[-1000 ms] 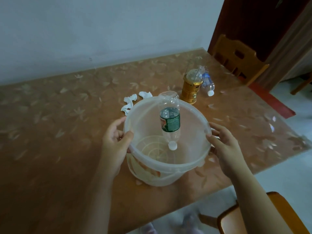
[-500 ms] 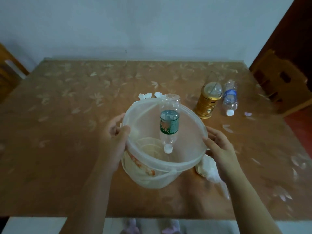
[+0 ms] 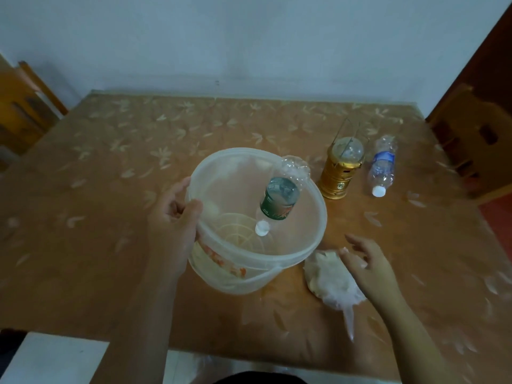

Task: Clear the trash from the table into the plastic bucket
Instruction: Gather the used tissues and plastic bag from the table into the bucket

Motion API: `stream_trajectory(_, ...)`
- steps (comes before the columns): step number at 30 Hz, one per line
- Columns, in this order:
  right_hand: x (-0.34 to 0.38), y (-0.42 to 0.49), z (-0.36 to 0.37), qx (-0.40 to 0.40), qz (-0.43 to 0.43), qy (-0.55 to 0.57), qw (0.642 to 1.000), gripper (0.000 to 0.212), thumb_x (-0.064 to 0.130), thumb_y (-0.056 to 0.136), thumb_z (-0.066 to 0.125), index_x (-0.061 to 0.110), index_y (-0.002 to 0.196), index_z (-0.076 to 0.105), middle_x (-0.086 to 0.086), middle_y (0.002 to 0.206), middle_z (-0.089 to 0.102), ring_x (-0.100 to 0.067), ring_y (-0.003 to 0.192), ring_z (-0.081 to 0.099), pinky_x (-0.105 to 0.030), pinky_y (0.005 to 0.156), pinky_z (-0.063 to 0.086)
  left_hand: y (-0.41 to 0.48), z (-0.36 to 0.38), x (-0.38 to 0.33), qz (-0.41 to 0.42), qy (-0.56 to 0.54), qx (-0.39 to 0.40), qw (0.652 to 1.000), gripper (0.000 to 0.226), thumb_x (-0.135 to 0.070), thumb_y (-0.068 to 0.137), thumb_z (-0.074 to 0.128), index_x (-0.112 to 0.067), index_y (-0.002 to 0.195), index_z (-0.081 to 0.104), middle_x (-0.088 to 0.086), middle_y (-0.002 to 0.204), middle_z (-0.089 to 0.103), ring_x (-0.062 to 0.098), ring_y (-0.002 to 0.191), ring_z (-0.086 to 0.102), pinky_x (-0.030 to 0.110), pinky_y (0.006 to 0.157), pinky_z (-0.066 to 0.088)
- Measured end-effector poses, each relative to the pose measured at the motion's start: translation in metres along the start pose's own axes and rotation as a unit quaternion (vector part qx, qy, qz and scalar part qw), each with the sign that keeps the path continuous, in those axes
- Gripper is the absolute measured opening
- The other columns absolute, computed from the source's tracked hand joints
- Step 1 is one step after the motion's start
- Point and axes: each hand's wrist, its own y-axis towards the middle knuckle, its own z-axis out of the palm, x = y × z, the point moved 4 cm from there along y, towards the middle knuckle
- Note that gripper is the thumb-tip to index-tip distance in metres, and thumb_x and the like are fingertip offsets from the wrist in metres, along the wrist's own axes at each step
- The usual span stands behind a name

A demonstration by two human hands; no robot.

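Note:
A translucent plastic bucket (image 3: pixel 221 261) stands on the table near its front edge. Inside it leans an empty bottle with a green label (image 3: pixel 279 202), cap down. My left hand (image 3: pixel 174 225) grips the bucket's left rim. To the right of the bucket lies a clear plastic bag with white stuff inside (image 3: pixel 329 281). My right hand (image 3: pixel 368 264) hovers over the bag's right side, fingers spread, touching or nearly touching it. A second empty bottle with a blue label (image 3: pixel 382 169) lies at the right.
A gold lantern (image 3: pixel 340 173) stands between the bucket and the blue-label bottle. The table (image 3: pixel 110 162) has a brown leaf-pattern cover. Wooden chairs stand at the far left (image 3: pixel 25 106) and far right (image 3: pixel 471 139). A wall runs behind.
My right hand has left the bucket's right rim and moved down to the plastic bag. The view has swung left. My left hand keeps its hold on the rim.

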Motion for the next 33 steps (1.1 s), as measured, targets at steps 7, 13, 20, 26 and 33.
stream_trajectory(7, -0.047, -0.011, 0.017, 0.065, 0.002, -0.105, 0.992, 0.042, 0.025, 0.075, 0.071, 0.021, 0.115, 0.059, -0.005, 0.114, 0.054, -0.024, 0.11, 0.044, -0.029, 0.092, 0.031, 0.0, 0.002, 0.001, 0.0, 0.015, -0.012, 1.0, 0.035, -0.023, 0.074, 0.058, -0.048, 0.099, 0.061, -0.02, 0.05, 0.049, 0.001, 0.042, 0.046, 0.019, 0.041, 0.045)
stream_trajectory(13, -0.062, -0.019, 0.027, 0.108, -0.002, -0.156, 0.982, 0.054, 0.031, 0.07, 0.075, 0.023, 0.12, 0.056, -0.006, 0.131, 0.048, -0.025, 0.126, 0.033, -0.031, 0.099, 0.028, -0.001, 0.006, 0.006, -0.006, 0.022, -0.029, 0.999, 0.036, -0.013, 0.08, 0.058, -0.036, 0.108, 0.062, -0.02, 0.047, 0.047, 0.0, 0.04, 0.044, 0.017, 0.04, 0.043)
stream_trajectory(20, -0.068, -0.022, 0.028, 0.075, 0.005, -0.124, 0.989, 0.04, 0.023, 0.074, 0.072, 0.023, 0.113, 0.062, 0.002, 0.116, 0.052, -0.019, 0.116, 0.038, -0.027, 0.09, 0.031, 0.0, 0.005, 0.009, -0.023, 0.015, -0.038, 0.999, 0.038, -0.012, 0.08, 0.058, -0.031, 0.112, 0.062, -0.021, 0.046, 0.046, -0.001, 0.041, 0.044, 0.019, 0.041, 0.044)
stream_trajectory(26, -0.066, -0.022, 0.025, 0.037, -0.004, -0.117, 0.992, 0.022, 0.015, 0.077, 0.069, 0.017, 0.098, 0.066, 0.009, 0.097, 0.052, -0.011, 0.098, 0.042, -0.027, 0.083, 0.034, -0.002, 0.001, 0.007, -0.021, 0.008, -0.035, 0.999, 0.038, -0.012, 0.078, 0.059, -0.038, 0.105, 0.063, -0.022, 0.047, 0.049, -0.001, 0.041, 0.046, 0.017, 0.039, 0.043)
stream_trajectory(33, -0.052, -0.024, 0.022, 0.008, 0.027, -0.086, 0.996, 0.01, 0.005, 0.077, 0.067, 0.006, 0.087, 0.066, 0.0, 0.084, 0.056, -0.019, 0.086, 0.048, -0.032, 0.077, 0.036, 0.002, -0.003, 0.005, -0.02, -0.003, -0.034, 0.999, 0.038, -0.012, 0.078, 0.059, -0.033, 0.109, 0.063, -0.022, 0.048, 0.05, -0.001, 0.041, 0.045, 0.017, 0.039, 0.043)
